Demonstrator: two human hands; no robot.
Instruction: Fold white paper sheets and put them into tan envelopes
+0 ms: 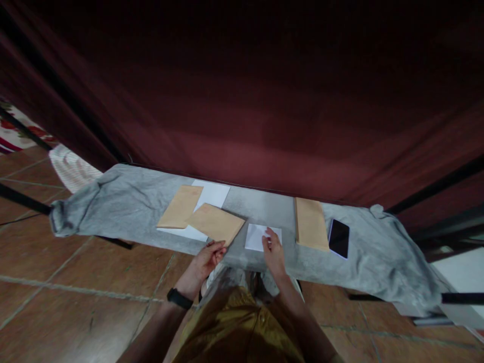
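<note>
My left hand [212,255] pinches the near corner of a tan envelope [217,222], which is tilted over the cloth. Beneath and left of it, another tan envelope [181,206] lies on a white sheet [215,193]. My right hand [273,248] is over a small white paper [255,237], its fingers curled near the paper's right part; whether they grip it is too small to tell. To the right, a stack of tan envelopes [312,223] lies beside a dark-screened phone [339,238].
A grey cloth [124,206] covers the narrow bench. Behind it hangs a dark red curtain [257,151]. Black metal bars [24,199] [463,298] stand at both sides. The floor [94,297] is brown tile.
</note>
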